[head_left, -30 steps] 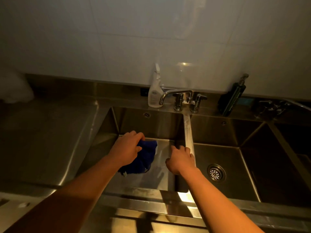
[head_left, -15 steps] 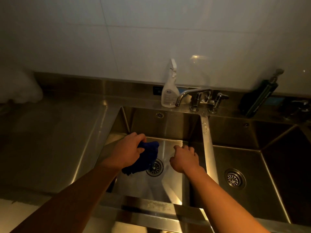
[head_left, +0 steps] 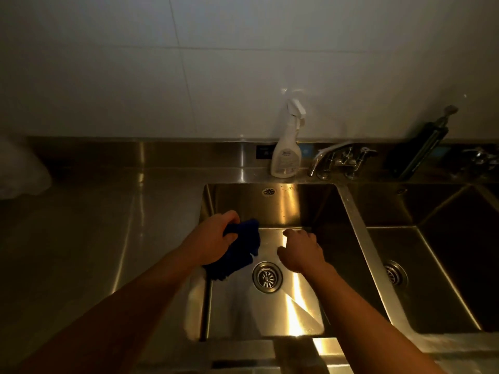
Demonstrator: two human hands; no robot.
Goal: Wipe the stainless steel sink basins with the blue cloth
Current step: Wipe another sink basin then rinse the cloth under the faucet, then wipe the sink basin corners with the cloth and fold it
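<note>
My left hand [head_left: 213, 240] grips the bunched blue cloth [head_left: 237, 252] over the left part of the left sink basin [head_left: 270, 314], near its left wall. The cloth hangs down just left of the round drain [head_left: 267, 276]. My right hand [head_left: 301, 251] hovers over the same basin, right of the drain, fingers loosely curled and holding nothing. A second basin [head_left: 437, 265] with its own drain [head_left: 393, 273] lies to the right, beyond a steel divider [head_left: 361, 233].
A white spray bottle [head_left: 287, 155] stands on the back ledge beside the faucet [head_left: 337, 160]. A dark pump dispenser [head_left: 421, 149] leans at the back right. A steel drainboard [head_left: 108, 225] stretches left, with a white bag [head_left: 19, 168] at its far end.
The view has swung left, so the left basin and its drain now show fully. My right hand has left the divider and hangs over the left basin. My left hand keeps the cloth.
</note>
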